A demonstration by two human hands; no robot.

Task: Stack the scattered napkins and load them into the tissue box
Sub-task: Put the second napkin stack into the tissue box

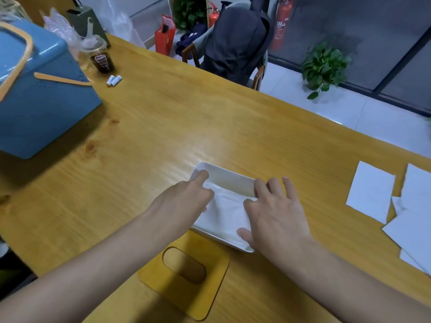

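At the near edge of the wooden table (pixel 163 127) lies a flat wooden lid (pixel 210 292) with an oval slot cut in it, partly shaded by the left forearm. Just beyond it, touching or almost touching its far edge, sits the white tissue box (pixel 225 174), open at the top. A stack of white napkins (pixel 225 210) lies inside it, filling most of the box.

The left hand (pixel 186 198) rests at the box's left side, its index finger stretched into the far left corner. The other fingers bend down against the stack, and whether they pinch it cannot be told. The right hand (pixel 277 214) lies over the box's right side with fingers spread and straight, pressing on the napkins, the thumb near the box's near rim.

Toward the right edge of the table several loose napkins (pixel 370 190) lie flat and overlapping.

By the far left edge stands a blue basket (pixel 42 106) with a tan handle. Beyond it are white batteries (pixel 114 80) and a plastic cup (pixel 100 58) of dark drink.

Past the far edge, a dark backpack (pixel 238 40) sits on a chair (pixel 257 76).
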